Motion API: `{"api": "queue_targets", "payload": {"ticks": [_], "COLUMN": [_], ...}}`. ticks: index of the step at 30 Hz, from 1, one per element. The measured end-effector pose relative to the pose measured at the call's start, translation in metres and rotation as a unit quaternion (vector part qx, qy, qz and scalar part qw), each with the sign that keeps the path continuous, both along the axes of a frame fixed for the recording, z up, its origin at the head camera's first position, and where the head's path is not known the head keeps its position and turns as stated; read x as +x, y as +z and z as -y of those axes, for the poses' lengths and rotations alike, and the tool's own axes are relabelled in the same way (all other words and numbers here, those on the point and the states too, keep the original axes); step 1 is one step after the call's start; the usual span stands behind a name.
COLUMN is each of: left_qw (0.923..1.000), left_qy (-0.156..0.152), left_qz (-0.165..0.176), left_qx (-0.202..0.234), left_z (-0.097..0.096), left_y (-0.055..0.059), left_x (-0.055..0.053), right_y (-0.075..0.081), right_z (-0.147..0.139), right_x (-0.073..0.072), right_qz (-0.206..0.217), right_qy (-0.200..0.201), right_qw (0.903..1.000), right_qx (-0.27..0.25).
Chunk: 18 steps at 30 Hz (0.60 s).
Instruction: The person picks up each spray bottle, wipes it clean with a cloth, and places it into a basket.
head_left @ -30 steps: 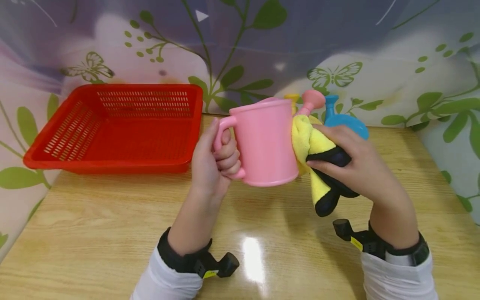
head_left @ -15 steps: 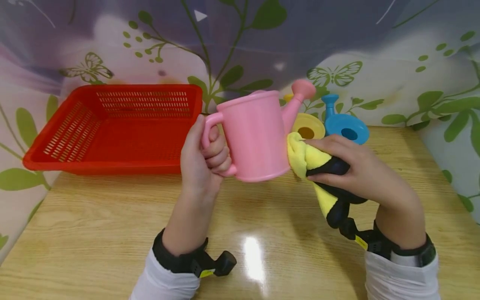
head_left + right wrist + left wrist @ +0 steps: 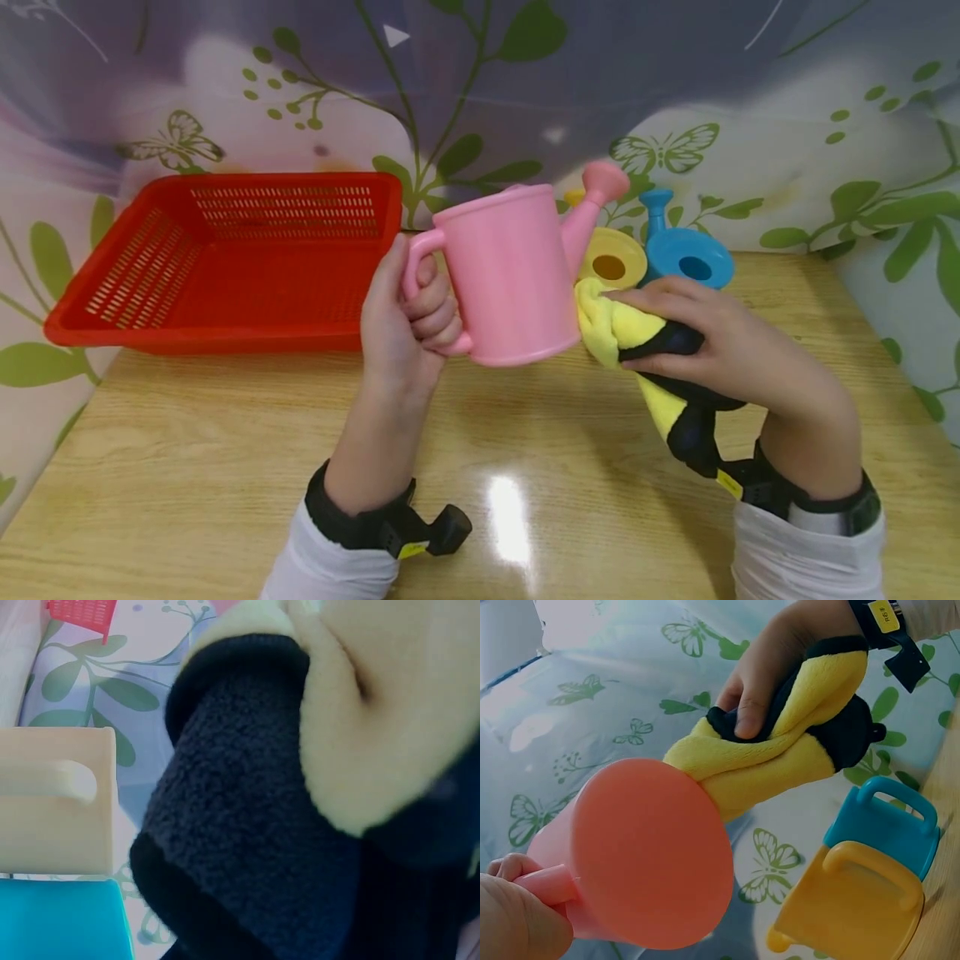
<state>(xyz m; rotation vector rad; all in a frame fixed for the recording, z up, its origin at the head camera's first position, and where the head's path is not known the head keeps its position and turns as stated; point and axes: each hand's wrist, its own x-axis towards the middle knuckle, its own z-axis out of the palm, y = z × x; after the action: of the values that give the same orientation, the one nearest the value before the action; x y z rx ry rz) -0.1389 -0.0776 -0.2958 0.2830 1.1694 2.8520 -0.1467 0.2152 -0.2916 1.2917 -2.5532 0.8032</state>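
In the head view my left hand [image 3: 408, 312] grips the handle of a pink plastic watering can [image 3: 510, 275], raised over the table and slightly tilted. My right hand [image 3: 720, 342] holds a bunched yellow-and-black cloth [image 3: 607, 329] between thumb and fingers, its front fold at the can's lower right side, below the spout. From the left wrist, the can's round base [image 3: 652, 855] faces the camera, and the cloth [image 3: 765, 765] overlaps its upper edge. The dark side of the cloth [image 3: 240, 795] fills much of the right wrist view, and the right fingers are hidden there.
Behind the right hand stand a yellow watering can [image 3: 633, 252] and a blue watering can [image 3: 716, 262], side by side near the patterned backdrop. A red perforated basket [image 3: 225, 340] sits at the back left of the wooden table [image 3: 225, 467].
The left hand has shifted the pink can leftward and tilted its spout upward. The right hand's cloth has slid lower on the can's side, uncovering the spout and the yellow can's top.
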Motion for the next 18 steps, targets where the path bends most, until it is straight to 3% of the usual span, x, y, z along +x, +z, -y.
{"api": "queue_targets", "payload": {"ticks": [4,10,18], "left_qw": [0.9999,0.9998,0.9989], "left_qy": [-0.011,-0.016,-0.046], "left_qz": [0.002,0.008,-0.005], "left_qx": [0.008,0.009,-0.008], "left_z": [-0.002,-0.006,-0.01], "left_y": [-0.002,-0.004,-0.005], "left_x": [0.0,0.0,0.0], "right_y": [0.002,0.002,0.001], "right_z": [0.003,0.015,0.028], "right_x": [0.0,0.002,0.005], "right_qz": [-0.024,-0.047,-0.017], "right_qy": [-0.013,-0.083,-0.183], "right_qw": [0.9995,0.995,0.9796], "right_qx": [-0.016,-0.028,-0.08]}}
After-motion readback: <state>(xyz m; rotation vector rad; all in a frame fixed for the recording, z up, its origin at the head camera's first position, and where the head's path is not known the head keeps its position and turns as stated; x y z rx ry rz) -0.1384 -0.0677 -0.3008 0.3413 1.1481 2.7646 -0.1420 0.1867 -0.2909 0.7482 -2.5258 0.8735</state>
